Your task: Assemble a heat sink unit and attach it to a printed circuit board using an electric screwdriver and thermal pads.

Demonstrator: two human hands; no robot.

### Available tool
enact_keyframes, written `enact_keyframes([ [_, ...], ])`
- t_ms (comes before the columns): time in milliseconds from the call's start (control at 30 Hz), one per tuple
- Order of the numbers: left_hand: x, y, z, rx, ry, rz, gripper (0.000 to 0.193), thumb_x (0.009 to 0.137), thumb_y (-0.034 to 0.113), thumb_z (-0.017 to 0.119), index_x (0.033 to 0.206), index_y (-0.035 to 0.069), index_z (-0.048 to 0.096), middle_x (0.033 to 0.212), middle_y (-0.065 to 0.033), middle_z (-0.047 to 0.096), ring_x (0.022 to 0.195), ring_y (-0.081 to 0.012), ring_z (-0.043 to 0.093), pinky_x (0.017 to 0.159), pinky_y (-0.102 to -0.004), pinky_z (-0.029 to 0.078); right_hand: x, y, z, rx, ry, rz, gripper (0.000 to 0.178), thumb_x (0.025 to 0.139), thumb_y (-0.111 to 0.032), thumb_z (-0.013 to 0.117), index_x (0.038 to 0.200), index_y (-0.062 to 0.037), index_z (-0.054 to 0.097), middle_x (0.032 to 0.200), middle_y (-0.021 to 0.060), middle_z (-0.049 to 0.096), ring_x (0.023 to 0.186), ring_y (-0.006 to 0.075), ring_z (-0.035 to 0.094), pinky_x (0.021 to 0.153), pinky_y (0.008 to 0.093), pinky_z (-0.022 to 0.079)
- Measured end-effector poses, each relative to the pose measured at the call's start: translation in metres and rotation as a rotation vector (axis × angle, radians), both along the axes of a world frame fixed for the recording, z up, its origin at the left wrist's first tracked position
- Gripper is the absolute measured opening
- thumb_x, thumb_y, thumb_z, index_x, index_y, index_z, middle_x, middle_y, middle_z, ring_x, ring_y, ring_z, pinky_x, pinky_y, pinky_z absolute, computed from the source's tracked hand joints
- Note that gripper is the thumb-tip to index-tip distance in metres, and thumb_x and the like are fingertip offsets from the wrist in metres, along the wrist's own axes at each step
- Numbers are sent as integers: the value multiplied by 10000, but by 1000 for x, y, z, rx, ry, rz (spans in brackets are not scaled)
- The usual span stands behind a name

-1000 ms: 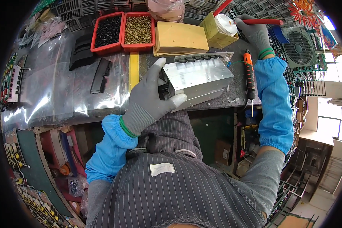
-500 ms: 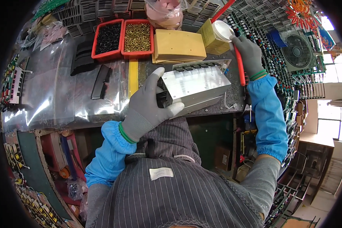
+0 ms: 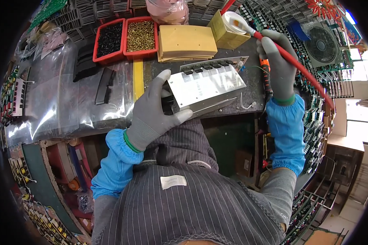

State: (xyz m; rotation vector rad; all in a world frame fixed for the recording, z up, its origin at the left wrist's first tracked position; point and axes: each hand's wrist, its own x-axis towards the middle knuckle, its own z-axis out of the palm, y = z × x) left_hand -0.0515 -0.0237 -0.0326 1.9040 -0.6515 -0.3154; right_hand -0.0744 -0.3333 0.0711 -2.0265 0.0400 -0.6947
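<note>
My left hand (image 3: 153, 110), in a grey glove, grips the left end of a silver metal housing (image 3: 206, 85), with the thumb and fingers spread round its edges. Several black components (image 3: 208, 66) line the housing's far edge, beside a strip of circuit board. In my gloved right hand (image 3: 279, 57) is a red-handled brush (image 3: 290, 58), slanting from upper left to lower right. Its bristle end is over or in the mouth of a white cup (image 3: 233, 19); the exact contact cannot be made out. The cup sits in a yellowish box (image 3: 226, 36).
Red bins of black parts (image 3: 109, 43) and brass-coloured screws (image 3: 140, 37) stand at the back, beside stacked tan cards (image 3: 187, 43). An orange-handled tool (image 3: 266, 75) lies under my right hand. Circuit boards crowd the right, near a fan (image 3: 321, 50). Black strips (image 3: 105, 86) lie on plastic sheeting.
The brush has swung from nearly upright to a long slant, and its head now shows at the cup. My right hand has turned and shifted slightly right. My left hand stays on the housing.
</note>
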Motion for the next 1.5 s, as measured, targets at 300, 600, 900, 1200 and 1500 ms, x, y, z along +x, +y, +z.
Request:
enact_keyframes([
  [300, -5, -1, -4, 6, -141, -10, 1020, 647, 289, 893, 1475, 78, 335, 1134, -160, 674, 1066, -283, 682, 923, -380, 544, -25, 62, 20, 391, 596, 175, 286, 940, -339, 635, 903, -60, 683, 596, -39, 566, 482, 7, 463, 447, 158, 339],
  [600, -7, 0, -6, -8, -184, -11, 1018, 650, 297, 895, 1473, 79, 336, 1150, -169, 666, 1075, -296, 681, 921, -397, 555, -14, 79, 19, 287, 721, 197, 291, 915, -346, 683, 856, -61, 675, 593, -32, 578, 483, 14, 487, 448, 169, 367],
  [900, -6, 0, -7, -35, -153, -22, 1024, 652, 307, 893, 1478, 79, 331, 1162, -164, 657, 1078, -285, 681, 935, -382, 548, -11, 89, 37, 53, 589, 354, 224, 882, -259, 689, 853, -38, 675, 654, -1, 620, 602, 38, 591, 529, 186, 453],
  [1200, -6, 1, -5, -16, -148, -13, 987, 662, 250, 878, 1470, 80, 338, 1112, -152, 699, 1081, -276, 683, 936, -374, 542, 1, 85, 36, -284, 568, 450, 224, 854, -250, 697, 829, -28, 677, 667, 13, 606, 620, 70, 593, 571, 249, 486],
  [1500, -4, 1, -6, -2, -131, -26, 1047, 684, 491, 856, 1464, 18, 343, 1291, -232, 556, 1059, -308, 662, 875, -407, 565, 2, 66, 42, -462, 600, 477, 298, 846, -313, 721, 976, -47, 690, 772, 47, 659, 689, 117, 646, 646, 293, 568],
])
